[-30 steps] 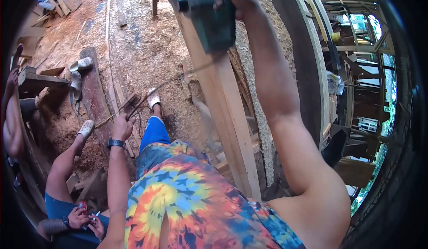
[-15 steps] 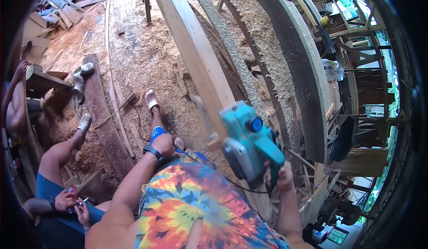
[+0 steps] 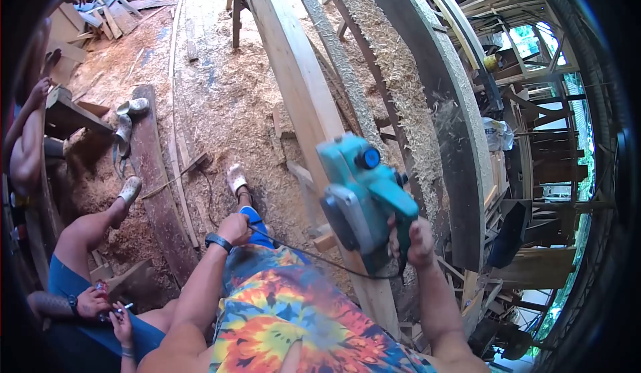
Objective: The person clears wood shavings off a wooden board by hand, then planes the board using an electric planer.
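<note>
A teal electric planer rests on a long pale wooden beam. My right hand is wrapped round the planer's rear handle. The planer hides the stretch of beam beneath it. A thin black power cord runs from the back of the planer across the front of my tie-dye shirt. My left hand, with a dark band on its wrist, is closed on this cord beside my leg. Wood shavings fly in the air to the right of the planer.
Dark planks strewn with shavings lie parallel to the beam on the right. Sawdust covers the floor. A seated person's hands hold a cigarette and a red item at lower left. Another person's arm shows at far left.
The planer and my right hand have moved forward along the beam. A spray of shavings now shows at the right. My left hand still holds the cord, and the whole view has shifted slightly.
</note>
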A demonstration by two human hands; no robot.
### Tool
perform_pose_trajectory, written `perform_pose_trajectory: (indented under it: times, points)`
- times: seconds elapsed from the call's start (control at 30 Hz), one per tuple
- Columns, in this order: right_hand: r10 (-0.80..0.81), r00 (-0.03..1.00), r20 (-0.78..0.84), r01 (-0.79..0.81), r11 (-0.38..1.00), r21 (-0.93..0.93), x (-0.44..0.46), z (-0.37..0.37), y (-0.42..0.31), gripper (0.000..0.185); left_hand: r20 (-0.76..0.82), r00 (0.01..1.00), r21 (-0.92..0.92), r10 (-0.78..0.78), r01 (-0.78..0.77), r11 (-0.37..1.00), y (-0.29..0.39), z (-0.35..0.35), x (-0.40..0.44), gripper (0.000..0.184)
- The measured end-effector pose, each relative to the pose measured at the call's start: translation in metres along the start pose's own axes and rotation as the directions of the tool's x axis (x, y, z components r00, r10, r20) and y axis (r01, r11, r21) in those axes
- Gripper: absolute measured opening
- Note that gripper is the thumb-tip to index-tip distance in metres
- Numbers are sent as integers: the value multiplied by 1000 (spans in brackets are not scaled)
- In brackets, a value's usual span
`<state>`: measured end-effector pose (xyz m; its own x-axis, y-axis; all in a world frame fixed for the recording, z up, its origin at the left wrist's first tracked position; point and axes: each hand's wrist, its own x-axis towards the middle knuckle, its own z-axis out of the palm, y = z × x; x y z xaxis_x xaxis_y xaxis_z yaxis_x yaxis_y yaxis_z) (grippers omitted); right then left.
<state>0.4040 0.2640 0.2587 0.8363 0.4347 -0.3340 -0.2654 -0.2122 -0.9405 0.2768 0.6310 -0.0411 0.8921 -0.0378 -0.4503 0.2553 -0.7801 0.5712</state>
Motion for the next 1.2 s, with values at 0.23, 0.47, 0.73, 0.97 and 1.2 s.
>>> perform_pose_trajectory:
  times: [0.23, 0.47, 0.73, 0.97, 1.2]
  points:
    - [-105, 990, 94, 103, 994, 27, 192, 72, -92, 57, -124, 981, -142, -151, 134, 981, -22, -40, 22, 34]
    - [-217, 971, 104, 213, 976, 44, 425, 148, -195, 56, -231, 947, -255, -223, 162, 953, -48, -91, 19, 30]
    - [-311, 942, 129, 308, 950, 47, 596, 201, -269, 54, -286, 864, -530, -415, 218, 820, -41, -166, 26, 30]
    - [-281, 941, 188, 265, 959, 103, 495, 169, -222, 44, -272, 883, -340, -383, 284, 897, -63, -159, 16, 30]
    - [-165, 976, 141, 164, 986, 23, 233, 88, -102, 41, -148, 920, -139, -363, 344, 929, -41, -100, -23, 32]
